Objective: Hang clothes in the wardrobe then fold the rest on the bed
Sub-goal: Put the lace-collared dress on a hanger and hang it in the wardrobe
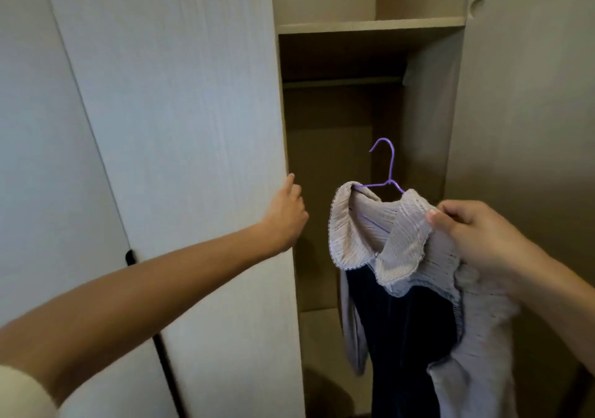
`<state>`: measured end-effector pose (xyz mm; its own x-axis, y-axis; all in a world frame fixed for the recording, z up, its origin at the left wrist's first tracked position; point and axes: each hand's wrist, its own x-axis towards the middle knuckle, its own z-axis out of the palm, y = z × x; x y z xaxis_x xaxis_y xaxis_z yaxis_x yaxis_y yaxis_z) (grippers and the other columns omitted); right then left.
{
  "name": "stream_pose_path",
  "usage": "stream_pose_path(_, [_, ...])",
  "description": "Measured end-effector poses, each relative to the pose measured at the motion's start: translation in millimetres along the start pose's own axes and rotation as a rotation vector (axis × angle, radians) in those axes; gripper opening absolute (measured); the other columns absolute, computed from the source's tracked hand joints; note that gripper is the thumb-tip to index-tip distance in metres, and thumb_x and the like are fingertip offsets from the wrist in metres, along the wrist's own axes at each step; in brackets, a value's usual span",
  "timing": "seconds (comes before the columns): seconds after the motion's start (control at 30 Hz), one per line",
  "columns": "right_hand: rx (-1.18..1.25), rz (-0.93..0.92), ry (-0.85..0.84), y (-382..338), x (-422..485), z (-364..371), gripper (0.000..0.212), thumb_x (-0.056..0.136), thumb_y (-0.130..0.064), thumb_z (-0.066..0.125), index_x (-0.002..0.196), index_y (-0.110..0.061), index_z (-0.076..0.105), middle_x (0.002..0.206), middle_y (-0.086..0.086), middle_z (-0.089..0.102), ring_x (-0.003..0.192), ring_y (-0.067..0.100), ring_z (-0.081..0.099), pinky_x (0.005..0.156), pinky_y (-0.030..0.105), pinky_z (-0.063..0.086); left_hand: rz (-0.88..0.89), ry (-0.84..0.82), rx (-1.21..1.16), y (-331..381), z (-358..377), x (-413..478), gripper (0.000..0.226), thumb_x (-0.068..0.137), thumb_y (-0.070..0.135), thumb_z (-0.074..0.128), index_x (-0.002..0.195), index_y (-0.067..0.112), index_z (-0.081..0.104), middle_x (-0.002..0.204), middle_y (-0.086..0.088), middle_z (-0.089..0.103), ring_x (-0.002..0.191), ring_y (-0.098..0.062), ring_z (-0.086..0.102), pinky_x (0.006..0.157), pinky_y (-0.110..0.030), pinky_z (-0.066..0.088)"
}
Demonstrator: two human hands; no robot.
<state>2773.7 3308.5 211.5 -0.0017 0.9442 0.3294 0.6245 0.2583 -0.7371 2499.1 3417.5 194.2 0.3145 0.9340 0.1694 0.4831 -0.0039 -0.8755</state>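
Observation:
A lilac and dark navy dress [409, 305] with a wide lace-edged collar hangs on a purple wire hanger [388, 172]. My right hand [476, 240] grips the dress at its right shoulder and holds it up in front of the open wardrobe. The hanger's hook points up and is free, well below the rail [341, 82]. My left hand [285, 218] holds the edge of the white wardrobe door [180, 160], fingers curled behind it.
The wardrobe interior [328, 224] is beige, with a shelf [370, 26] above the rail. No other clothes hang there. A second door [528, 127] stands open at the right. A black handle [130, 256] sits on the left door panel.

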Motion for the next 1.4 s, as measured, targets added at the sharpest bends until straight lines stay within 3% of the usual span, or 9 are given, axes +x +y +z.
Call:
stream_pose_path(0.23, [0.049, -0.025, -0.129, -41.8, 4.0, 4.7, 0.035, 0.102, -0.036, 0.050, 0.082, -0.009, 0.061, 0.057, 0.002, 0.037, 0.053, 0.018, 0.034, 0.053, 0.031, 0.025, -0.047, 0.024, -0.050, -23.1, -24.5, -108.8, 0.042, 0.104, 0.046, 0.045, 0.118, 0.014, 0.068, 0.121, -0.005, 0.069, 0.127, -0.030, 0.051, 0.118, -0.051, 0.021])
stream_pose_path(0.37, [0.055, -0.061, -0.185, -59.0, 10.2, 18.0, 0.033, 0.100, -0.039, 0.051, 0.092, -0.010, 0.066, 0.063, 0.007, 0.042, 0.054, 0.021, 0.036, 0.051, 0.030, 0.026, -0.198, 0.020, -0.112, -50.2, -13.2, -152.7, 0.030, 0.100, 0.033, 0.057, 0.121, 0.013, 0.066, 0.125, -0.009, 0.068, 0.131, -0.033, 0.050, 0.123, -0.054, 0.008])
stream_pose_path(0.47, [0.085, -0.092, -0.232, -78.0, 14.9, 33.6, 0.031, 0.100, -0.040, 0.050, 0.091, -0.015, 0.066, 0.072, 0.013, 0.048, 0.061, 0.027, 0.044, 0.057, 0.038, 0.035, -0.388, 0.121, -0.003, -72.4, 5.5, -191.5, 0.068, 0.088, 0.039, 0.067, 0.148, 0.019, 0.043, 0.161, -0.020, 0.028, 0.153, -0.042, 0.012, 0.113, -0.067, -0.022])
stream_pose_path(0.57, [0.119, -0.150, -0.267, -97.7, 18.0, 53.8, 0.031, 0.102, -0.038, 0.051, 0.086, -0.015, 0.065, 0.071, 0.014, 0.049, 0.063, 0.026, 0.046, 0.060, 0.040, 0.035, -0.578, 0.256, -0.026, -99.0, 17.9, -224.8, 0.100, 0.078, 0.045, 0.071, 0.159, 0.024, 0.016, 0.166, -0.017, -0.017, 0.151, -0.040, -0.024, 0.109, -0.072, -0.022])
stream_pose_path(0.73, [0.144, -0.173, -0.334, -136.8, 11.4, 83.9, 0.028, 0.102, -0.038, 0.049, 0.094, -0.015, 0.064, 0.114, 0.031, 0.062, 0.102, 0.046, 0.062, 0.088, 0.056, 0.049, -0.750, 0.464, -0.318, -133.2, 38.9, -269.6, 0.083, 0.079, 0.038, 0.074, 0.152, 0.023, 0.037, 0.169, -0.012, 0.003, 0.155, -0.035, -0.006, 0.119, -0.068, 0.013])
stream_pose_path(0.9, [0.160, -0.175, -0.391, -163.7, 9.0, 116.9, 0.028, 0.103, -0.031, 0.049, 0.112, -0.006, 0.059, 0.135, 0.033, 0.051, 0.128, 0.051, 0.046, 0.106, 0.062, 0.036, -0.850, 0.469, -0.333, -154.8, 71.3, -302.9, 0.083, 0.078, 0.042, 0.075, 0.151, 0.022, 0.039, 0.169, -0.010, 0.002, 0.156, -0.031, -0.005, 0.123, -0.062, 0.006])
stream_pose_path(1.17, [0.208, -0.167, -0.522, -200.1, 2.3, 178.5, 0.033, 0.104, -0.035, 0.046, 0.104, -0.008, 0.066, 0.120, 0.034, 0.061, 0.104, 0.048, 0.063, 0.096, 0.061, 0.047, -0.889, 0.504, -0.379, -190.8, 123.8, -345.4, 0.077, 0.079, 0.057, 0.066, 0.144, 0.021, 0.048, 0.169, -0.007, 0.012, 0.157, -0.027, 0.002, 0.118, -0.066, 0.016])
stream_pose_path(1.3, [0.269, -0.168, -0.579, -212.4, 7.0, 211.4, 0.038, 0.103, -0.039, 0.048, 0.092, -0.007, 0.065, 0.082, 0.022, 0.060, 0.076, 0.029, 0.057, 0.074, 0.044, 0.047, -0.905, 0.515, -0.354, -204.6, 146.4, -359.3, 0.074, 0.080, 0.055, 0.067, 0.142, 0.019, 0.052, 0.168, -0.008, 0.016, 0.156, -0.029, 0.004, 0.125, -0.056, 0.003])
stream_pose_path(1.4, [0.324, -0.184, -0.610, -221.2, 10.2, 232.3, 0.035, 0.102, -0.039, 0.050, 0.086, -0.010, 0.063, 0.088, 0.012, 0.062, 0.084, 0.027, 0.060, 0.083, 0.043, 0.047, -0.899, 0.519, -0.340, -213.4, 159.8, -369.1, 0.072, 0.080, 0.053, 0.068, 0.141, 0.017, 0.054, 0.167, -0.010, 0.019, 0.156, -0.031, 0.007, 0.126, -0.047, -0.001])
